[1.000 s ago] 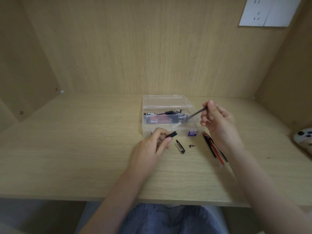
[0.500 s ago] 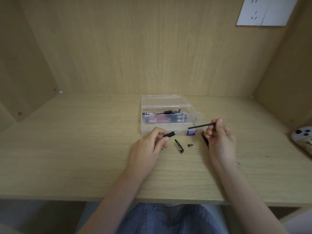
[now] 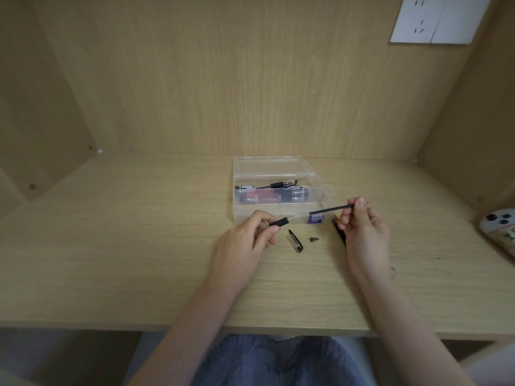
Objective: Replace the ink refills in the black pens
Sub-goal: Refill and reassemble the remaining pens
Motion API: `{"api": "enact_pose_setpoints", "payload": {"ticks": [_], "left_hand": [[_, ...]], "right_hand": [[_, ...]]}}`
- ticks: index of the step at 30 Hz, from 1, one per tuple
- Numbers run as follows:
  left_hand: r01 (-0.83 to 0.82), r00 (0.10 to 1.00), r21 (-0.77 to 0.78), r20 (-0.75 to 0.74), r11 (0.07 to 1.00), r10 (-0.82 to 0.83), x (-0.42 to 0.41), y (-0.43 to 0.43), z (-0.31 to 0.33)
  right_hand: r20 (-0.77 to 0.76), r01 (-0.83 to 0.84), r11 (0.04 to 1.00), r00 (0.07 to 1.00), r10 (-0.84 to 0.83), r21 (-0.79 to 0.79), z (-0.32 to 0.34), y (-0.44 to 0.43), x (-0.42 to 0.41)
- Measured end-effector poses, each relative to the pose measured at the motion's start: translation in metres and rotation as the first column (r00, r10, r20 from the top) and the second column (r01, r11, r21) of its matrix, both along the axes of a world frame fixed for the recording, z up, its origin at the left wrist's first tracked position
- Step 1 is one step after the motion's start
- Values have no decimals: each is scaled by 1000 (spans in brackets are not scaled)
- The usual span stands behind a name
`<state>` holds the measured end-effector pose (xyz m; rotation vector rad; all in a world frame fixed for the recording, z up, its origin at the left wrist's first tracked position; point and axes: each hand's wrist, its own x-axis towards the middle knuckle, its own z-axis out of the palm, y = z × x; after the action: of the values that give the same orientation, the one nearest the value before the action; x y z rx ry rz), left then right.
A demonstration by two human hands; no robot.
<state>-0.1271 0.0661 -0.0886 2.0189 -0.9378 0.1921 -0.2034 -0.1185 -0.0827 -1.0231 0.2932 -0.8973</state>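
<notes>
While left hand (image 3: pixel 242 246) pinches barrel (image 3: pixel 279 221), right hand (image 3: pixel 363 232) pinches refill (image 3: pixel 331 209) (box wall (image 3: pixel 284 208) just behind).

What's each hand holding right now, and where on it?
The left hand pinches the pen barrel at its black grip end. The right hand pinches the black refill at its far end, away from the barrel.

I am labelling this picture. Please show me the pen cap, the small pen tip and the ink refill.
pen cap (image 3: pixel 295 242): head view, middle of its body.
pen tip (image 3: pixel 314 239): head view, centre of the cone.
ink refill (image 3: pixel 331 209): head view, dark middle of the tube.
</notes>
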Motion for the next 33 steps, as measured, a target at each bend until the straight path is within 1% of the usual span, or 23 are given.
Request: {"api": "enact_pose_setpoints", "payload": {"ticks": [5,9,11,13,16,18,19,21,22,24,26,27,28,30,31,33], "left_hand": [[-1,1000,7,-22,1000,1,0,0,0],[-25,999,36,-19,999,26,1,1,0],[-22,1000,32,-17,999,23,1,0,0],[-3,1000,31,-12,1000,3,0,0,1],[-7,1000,9,-19,1000,7,-2,-1,1],[-27,999,-26,-42,999,26,0,0,0],[-34,998,-37,-51,999,32,0,0,0],[-41,997,-45,-59,998,39,1,1,-1],[-43,997,-42,-59,998,41,1,1,-1],[-47,997,-41,-55,998,45,0,1,-1],[-51,997,-41,-57,998,48,0,0,-1],[-53,997,-38,-59,998,51,0,0,-1],[-56,997,-34,-59,998,54,1,0,-1],[-60,997,-34,-56,998,58,1,0,-1],[-58,997,-35,-56,998,56,1,0,-1],[-54,997,-28,-56,998,52,1,0,-1]], "right_hand": [[-12,9,1000,1000,-9,-26,1,1,-1],[-59,29,996,998,-34,-87,1,1,-2],[-92,28,988,995,-42,-149,3,3,-3],[-146,-1,964,989,-39,-267,5,10,-3],[-238,-152,885,970,48,-439,5,22,-4],[-321,-225,819,946,52,-528,3,26,-5],[-347,-218,801,938,14,-558,2,25,-5],[-358,-149,750,925,-124,-644,-2,19,-5],[-349,-111,690,912,-215,-715,-5,15,-6],[-313,-77,526,872,-377,-847,-10,10,-7],[-277,-82,392,837,-472,-916,-14,10,-7],[-271,-96,347,823,-499,-933,-15,11,-8],[-272,-112,319,812,-516,-941,-16,11,-8],[-290,-145,297,796,-531,-944,-18,11,-10],[-309,-165,301,787,-534,-939,-18,10,-11],[-364,-197,349,774,-518,-916,-20,7,-13]]}}
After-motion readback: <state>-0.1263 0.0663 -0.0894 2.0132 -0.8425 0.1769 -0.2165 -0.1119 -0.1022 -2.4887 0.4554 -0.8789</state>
